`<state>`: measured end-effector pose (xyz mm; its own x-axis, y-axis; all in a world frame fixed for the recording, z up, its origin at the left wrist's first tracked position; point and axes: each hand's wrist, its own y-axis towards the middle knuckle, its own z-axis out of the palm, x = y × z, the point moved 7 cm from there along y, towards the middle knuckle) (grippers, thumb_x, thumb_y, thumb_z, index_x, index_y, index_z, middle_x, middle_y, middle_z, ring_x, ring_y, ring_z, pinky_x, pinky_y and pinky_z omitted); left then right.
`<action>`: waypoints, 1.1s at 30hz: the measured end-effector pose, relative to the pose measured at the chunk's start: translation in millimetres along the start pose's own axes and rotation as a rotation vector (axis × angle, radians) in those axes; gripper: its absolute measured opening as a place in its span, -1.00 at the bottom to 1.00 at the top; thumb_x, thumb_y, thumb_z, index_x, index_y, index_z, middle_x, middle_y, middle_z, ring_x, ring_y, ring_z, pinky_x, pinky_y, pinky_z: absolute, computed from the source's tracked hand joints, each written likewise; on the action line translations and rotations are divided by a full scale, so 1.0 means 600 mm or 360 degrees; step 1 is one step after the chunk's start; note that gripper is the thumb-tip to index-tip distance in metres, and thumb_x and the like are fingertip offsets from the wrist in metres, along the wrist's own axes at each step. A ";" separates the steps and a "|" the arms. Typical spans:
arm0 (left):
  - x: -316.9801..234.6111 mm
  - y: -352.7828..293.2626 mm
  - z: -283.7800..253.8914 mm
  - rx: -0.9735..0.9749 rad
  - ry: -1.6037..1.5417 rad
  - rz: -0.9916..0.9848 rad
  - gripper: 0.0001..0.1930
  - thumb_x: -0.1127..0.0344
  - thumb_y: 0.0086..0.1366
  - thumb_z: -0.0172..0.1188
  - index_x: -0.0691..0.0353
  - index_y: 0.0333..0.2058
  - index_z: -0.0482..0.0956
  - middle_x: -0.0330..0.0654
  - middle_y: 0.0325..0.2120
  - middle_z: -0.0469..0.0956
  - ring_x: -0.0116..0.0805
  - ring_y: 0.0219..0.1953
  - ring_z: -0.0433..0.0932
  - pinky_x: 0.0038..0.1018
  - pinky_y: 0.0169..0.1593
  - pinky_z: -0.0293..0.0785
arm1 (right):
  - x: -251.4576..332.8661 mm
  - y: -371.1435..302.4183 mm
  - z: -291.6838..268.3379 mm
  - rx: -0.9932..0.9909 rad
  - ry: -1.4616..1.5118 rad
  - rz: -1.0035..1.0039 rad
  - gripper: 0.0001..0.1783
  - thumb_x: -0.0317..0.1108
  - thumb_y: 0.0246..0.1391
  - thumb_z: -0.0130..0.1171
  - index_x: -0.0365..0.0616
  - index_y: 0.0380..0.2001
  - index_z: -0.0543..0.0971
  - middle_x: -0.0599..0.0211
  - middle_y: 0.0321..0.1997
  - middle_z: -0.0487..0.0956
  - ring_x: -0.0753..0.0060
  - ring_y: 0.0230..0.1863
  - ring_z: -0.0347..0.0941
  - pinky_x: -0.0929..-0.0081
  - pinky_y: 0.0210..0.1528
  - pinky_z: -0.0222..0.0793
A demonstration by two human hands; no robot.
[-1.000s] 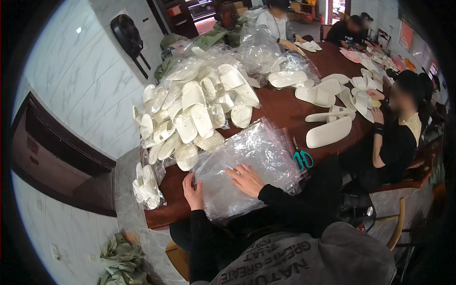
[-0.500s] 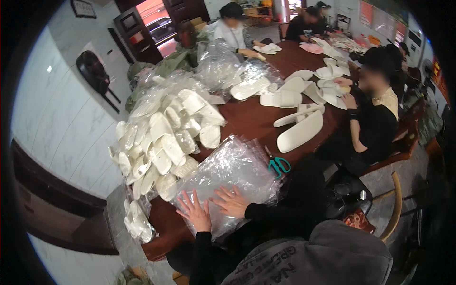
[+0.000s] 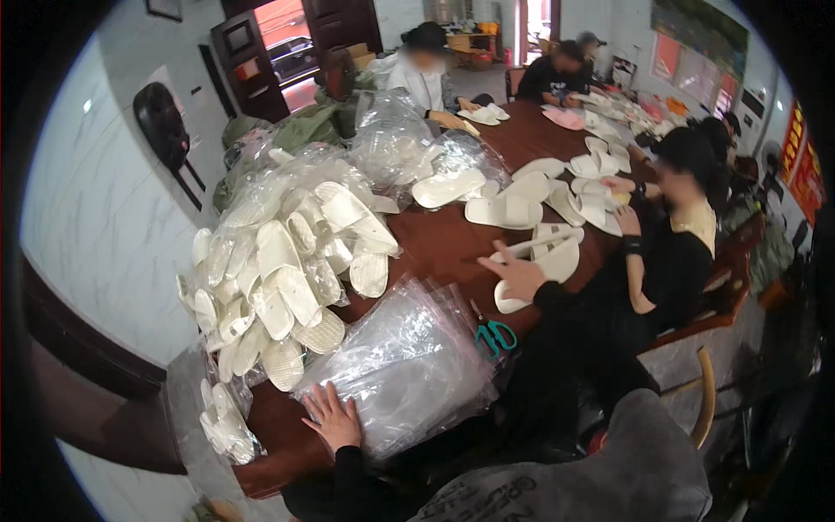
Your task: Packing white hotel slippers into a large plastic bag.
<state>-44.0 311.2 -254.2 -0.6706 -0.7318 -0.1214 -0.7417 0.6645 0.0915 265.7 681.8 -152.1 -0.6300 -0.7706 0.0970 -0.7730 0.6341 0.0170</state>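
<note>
My left hand (image 3: 334, 416) lies flat with spread fingers on the near left corner of a stack of clear plastic bags (image 3: 409, 361). Out to the right, my right hand (image 3: 520, 278) reaches over a pair of white slippers (image 3: 564, 257) on the brown table. Its fingers are apart and nothing shows in them; whether they touch the slippers I cannot tell. The hand covers part of the pair. Between the bags and my right sleeve lie scissors with teal handles (image 3: 484, 341).
A heap of white slippers in clear bags (image 3: 283, 270) rises at the left, with one bagged pair (image 3: 228, 426) by the table edge. More loose slippers (image 3: 504, 211) lie farther off. Co-workers sit around the table (image 3: 435, 239), the nearest (image 3: 665, 274) on my right.
My right hand has left the bag stack and moved right and away, over the slipper pair. My left hand remains on the bags. The view has shifted slightly.
</note>
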 end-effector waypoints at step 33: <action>0.018 0.017 -0.021 0.0151 0.0043 -0.0196 -0.32 0.01 0.23 0.10 0.03 0.31 0.21 -0.15 0.40 -0.01 -0.02 0.45 -0.21 0.16 0.38 -0.41 | -0.251 0.415 -0.136 -0.1158 -0.0386 0.0247 -0.79 -0.31 0.11 0.06 -0.14 -0.22 0.53 0.13 -0.14 0.55 0.05 -0.13 0.51 0.14 -0.18 0.46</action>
<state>-58.9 307.9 -242.4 -0.5757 -0.8116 -0.0989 -0.8146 0.5798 -0.0165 174.0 960.9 -81.5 -0.7902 -0.6092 -0.0670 -0.4844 0.5540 0.6771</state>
